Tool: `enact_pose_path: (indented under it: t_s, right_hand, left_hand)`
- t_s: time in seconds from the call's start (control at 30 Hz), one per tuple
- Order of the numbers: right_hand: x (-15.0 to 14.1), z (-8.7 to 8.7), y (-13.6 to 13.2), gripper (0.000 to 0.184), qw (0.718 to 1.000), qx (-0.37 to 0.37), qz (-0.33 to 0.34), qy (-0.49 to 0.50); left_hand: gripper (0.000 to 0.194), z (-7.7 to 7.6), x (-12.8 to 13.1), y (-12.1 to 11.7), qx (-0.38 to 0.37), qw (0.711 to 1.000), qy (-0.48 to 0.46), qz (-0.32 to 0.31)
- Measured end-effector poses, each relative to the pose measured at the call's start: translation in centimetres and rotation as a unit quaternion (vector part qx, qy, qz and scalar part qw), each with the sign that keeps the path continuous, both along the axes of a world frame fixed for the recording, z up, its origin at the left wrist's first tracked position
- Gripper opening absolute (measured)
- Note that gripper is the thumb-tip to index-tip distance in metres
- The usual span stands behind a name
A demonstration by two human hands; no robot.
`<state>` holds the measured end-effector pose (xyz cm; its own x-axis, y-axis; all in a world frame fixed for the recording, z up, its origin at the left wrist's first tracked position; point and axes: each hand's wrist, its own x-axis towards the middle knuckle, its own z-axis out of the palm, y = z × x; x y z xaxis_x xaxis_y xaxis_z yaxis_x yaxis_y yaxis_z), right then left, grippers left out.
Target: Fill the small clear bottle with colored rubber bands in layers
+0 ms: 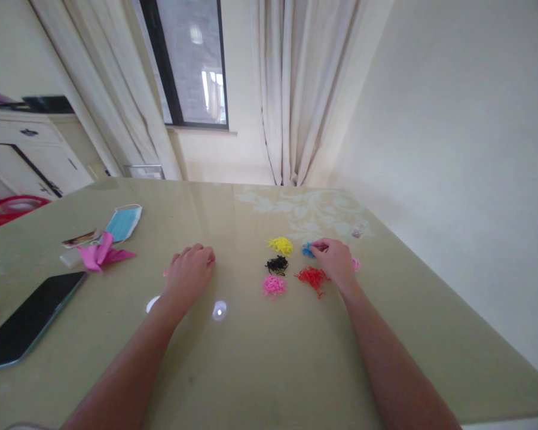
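Note:
Small heaps of coloured rubber bands lie on the olive table (260,358): yellow (280,244), black (277,264), pink (274,285), red (312,276) and blue (307,249). My right hand (336,261) rests among them, fingers pinched together at the blue heap; a bit of pink (355,264) shows past its far side. What the pinch holds is too small to name. My left hand (190,270) lies on the table to the left of the heaps, fingers curled under, with a trace of pink at its edge.
At the left lie a dark tablet (27,319), a pink folded paper (101,253), a blue face mask (124,222) and a small card (79,239). A white cabinet (31,155), curtains (296,89) and a window stand behind. A wall runs along the table's right side.

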<state>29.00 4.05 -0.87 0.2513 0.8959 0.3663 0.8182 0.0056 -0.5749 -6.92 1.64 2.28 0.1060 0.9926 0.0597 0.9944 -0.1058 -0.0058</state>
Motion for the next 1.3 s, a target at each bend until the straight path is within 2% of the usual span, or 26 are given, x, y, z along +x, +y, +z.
enact_pose_path:
  t_s: [0.17, 0.3, 0.47, 0.6, 0.73, 0.87, 0.97, 1.03, 1.1, 1.2, 1.3]
  right_hand:
    - [0.0, 0.3, -0.1, 0.011, 1.000, 0.005, -0.003, -0.002]
    - [-0.4, 1.3, -0.6, 0.021, 0.998, 0.056, 0.004, 0.033]
    - [-2.3, 2.6, -1.9, 0.029, 0.989, 0.119, 0.052, 0.075]
    - [-4.5, 3.1, -3.1, 0.020, 0.983, 0.127, 0.116, 0.062]
    - [-6.3, 2.8, -3.9, 0.012, 0.976, 0.124, 0.175, 0.036]
    - [-7.6, 2.2, -4.4, 0.009, 0.970, 0.118, 0.210, 0.029]
    - [-8.4, 2.1, -4.9, 0.005, 0.962, 0.100, 0.250, 0.049]
    - [-8.9, 2.2, -5.3, 0.008, 0.951, 0.096, 0.285, 0.070]
    - [-9.2, 2.3, -5.7, 0.014, 0.937, 0.099, 0.323, 0.088]
    - [-9.4, 2.5, -6.1, 0.015, 0.920, 0.105, 0.364, 0.099]
    - [-9.2, 2.6, -6.2, 0.014, 0.913, 0.115, 0.380, 0.097]
  left_hand:
    - [0.029, -0.2, -0.4, 0.5, 0.007, 0.997, -0.078, 0.011]
    - [0.031, -0.3, -0.7, 0.7, 0.010, 0.992, -0.123, 0.017]
    - [0.030, -0.7, -0.9, 0.8, 0.034, 0.983, -0.179, 0.026]
    - [0.029, -1.0, -1.1, 0.9, 0.051, 0.979, -0.194, 0.023]
    - [0.028, -0.9, -1.2, 0.8, 0.056, 0.977, -0.204, 0.021]
    - [0.023, -0.4, -0.5, 0.7, 0.058, 0.960, -0.274, 0.016]
    - [0.021, 0.0, 1.0, 0.1, 0.010, 0.910, -0.412, -0.052]
    - [0.020, 0.0, 2.3, -0.5, -0.043, 0.852, -0.509, -0.116]
    - [0.019, -0.2, 3.6, -1.1, -0.091, 0.792, -0.584, -0.153]
    - [0.023, -0.4, 4.9, -2.0, -0.145, 0.720, -0.659, -0.160]
    - [0.026, -0.5, 5.2, -2.3, -0.156, 0.694, -0.686, -0.150]
